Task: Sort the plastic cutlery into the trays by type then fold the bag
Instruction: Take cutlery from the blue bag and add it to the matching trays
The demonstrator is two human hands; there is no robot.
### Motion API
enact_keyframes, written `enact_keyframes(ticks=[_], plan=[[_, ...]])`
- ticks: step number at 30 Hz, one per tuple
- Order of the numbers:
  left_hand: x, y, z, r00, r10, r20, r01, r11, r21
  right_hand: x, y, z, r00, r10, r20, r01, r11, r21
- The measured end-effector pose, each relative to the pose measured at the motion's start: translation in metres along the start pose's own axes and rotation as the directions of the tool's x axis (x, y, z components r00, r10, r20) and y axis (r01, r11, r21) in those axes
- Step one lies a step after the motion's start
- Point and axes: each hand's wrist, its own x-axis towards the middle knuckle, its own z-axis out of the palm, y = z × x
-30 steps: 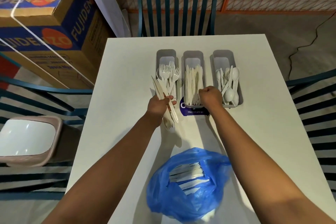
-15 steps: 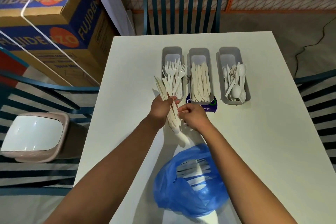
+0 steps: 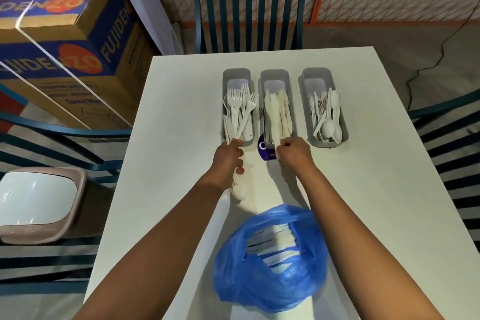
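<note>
Three grey trays stand side by side on the white table (image 3: pixel 181 117): the left tray (image 3: pixel 236 75) has forks, the middle tray (image 3: pixel 275 76) has knives, the right tray (image 3: pixel 317 75) has spoons. My left hand (image 3: pixel 228 158) grips a bundle of white cutlery (image 3: pixel 239 191) in front of the fork tray; the bundle's upper ends overlap that tray. My right hand (image 3: pixel 294 152) pinches a white knife (image 3: pixel 277 143) at the near end of the middle tray. A blue plastic bag (image 3: pixel 270 260) lies open near me with more white cutlery inside.
A purple sticker (image 3: pixel 262 150) lies under the near end of the middle tray. Dark teal chairs stand at the far side (image 3: pixel 249 13), left and right of the table. Cardboard boxes (image 3: pixel 65 41) are stacked at left, above a bin with a white lid (image 3: pixel 36 197).
My right hand went from the middle tray to the bundle in my left hand, took a knife, and carried it back to the middle tray. The left hand shifted slightly toward the fork tray.
</note>
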Motion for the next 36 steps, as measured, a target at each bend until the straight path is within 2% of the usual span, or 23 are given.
enact_keyframes(ticks=[3, 8, 16, 18, 23, 28, 33, 36], plan=[[-0.001, -0.002, 0.004, 0.996, -0.083, 0.046, 0.088, 0.989, -0.117, 0.015, -0.006, -0.013, 0.999, 0.047, -0.027, -0.048, 0.998, -0.045], [-0.002, -0.008, 0.008, 0.989, -0.063, 0.132, 0.099, 0.953, -0.285, 0.032, -0.019, -0.023, 0.995, 0.09, -0.031, -0.093, 0.983, -0.159], [0.01, 0.003, 0.005, 0.989, -0.018, 0.147, 0.062, 0.951, -0.303, 0.054, -0.041, -0.033, 0.991, 0.099, -0.088, -0.113, 0.979, -0.169], [0.012, 0.004, 0.006, 0.986, -0.014, 0.167, 0.061, 0.957, -0.284, 0.056, -0.045, -0.036, 0.991, 0.115, -0.073, -0.129, 0.961, -0.245], [0.014, 0.004, 0.009, 0.981, 0.016, 0.193, 0.032, 0.969, -0.244, 0.056, -0.042, -0.039, 0.998, 0.035, -0.051, -0.047, 0.964, -0.262], [0.02, 0.0, 0.005, 0.984, 0.016, 0.178, 0.019, 0.981, -0.195, 0.024, -0.027, -0.022, 0.999, -0.003, -0.048, 0.005, 0.999, 0.053], [0.018, 0.0, 0.014, 0.988, 0.017, 0.154, 0.03, 0.955, -0.296, -0.03, -0.005, 0.022, 0.968, -0.086, 0.237, 0.038, 0.979, 0.202], [0.013, -0.002, 0.02, 0.993, 0.025, 0.118, 0.012, 0.952, -0.305, -0.037, 0.006, 0.036, 0.979, -0.089, 0.181, 0.036, 0.96, 0.278]])
